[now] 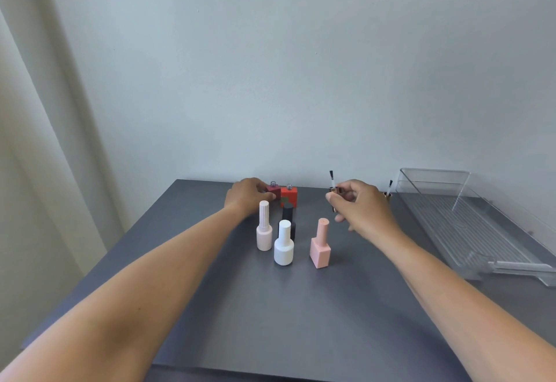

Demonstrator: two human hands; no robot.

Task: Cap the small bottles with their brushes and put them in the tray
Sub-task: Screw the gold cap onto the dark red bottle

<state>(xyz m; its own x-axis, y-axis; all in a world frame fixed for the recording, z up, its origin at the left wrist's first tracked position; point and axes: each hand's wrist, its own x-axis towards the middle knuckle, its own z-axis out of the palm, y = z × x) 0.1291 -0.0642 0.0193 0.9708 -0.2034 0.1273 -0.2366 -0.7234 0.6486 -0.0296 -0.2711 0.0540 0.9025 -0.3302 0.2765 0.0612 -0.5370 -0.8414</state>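
Two open-necked bottles stand well left of the clear tray [457, 231]. The left hand [248, 195] grips the dark red bottle [273, 190], probably to steady it for capping, and the red bottle [289, 196] touches it on the side toward the tray. Nearer the tray, the right hand [361, 207] pinches a brush cap [332, 183] bristles-up, so it likely needs turning over first. The dark red bottle's neck lies apart from that pinch, farther from the tray. A second brush cap [389, 190] stands just beside the tray's far corner.
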